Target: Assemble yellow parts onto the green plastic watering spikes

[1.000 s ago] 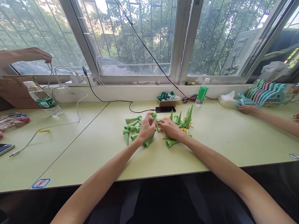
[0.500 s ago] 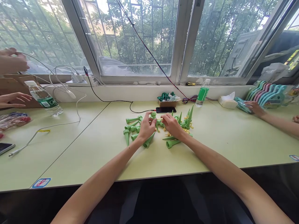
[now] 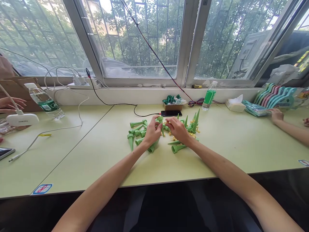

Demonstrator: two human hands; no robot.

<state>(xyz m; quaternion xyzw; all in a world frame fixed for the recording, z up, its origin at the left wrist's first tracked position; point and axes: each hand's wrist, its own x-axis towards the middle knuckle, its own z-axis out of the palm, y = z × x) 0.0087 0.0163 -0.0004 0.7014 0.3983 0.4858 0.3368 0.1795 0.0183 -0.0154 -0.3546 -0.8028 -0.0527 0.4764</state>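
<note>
left grip pinching a green spike, right grip unclear, loose spikes crowding around, phone behind

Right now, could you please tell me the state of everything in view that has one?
Left hand: closed on a green spike
That green spike: tip downward
Right hand: fingers bent, grip unclear
Phone: screen dark
Right bottle: capped, upright
Left bottle: capped
Tissue pack: open, tissue protruding
Small box: open, filled
Power strip: plugs inserted
</note>
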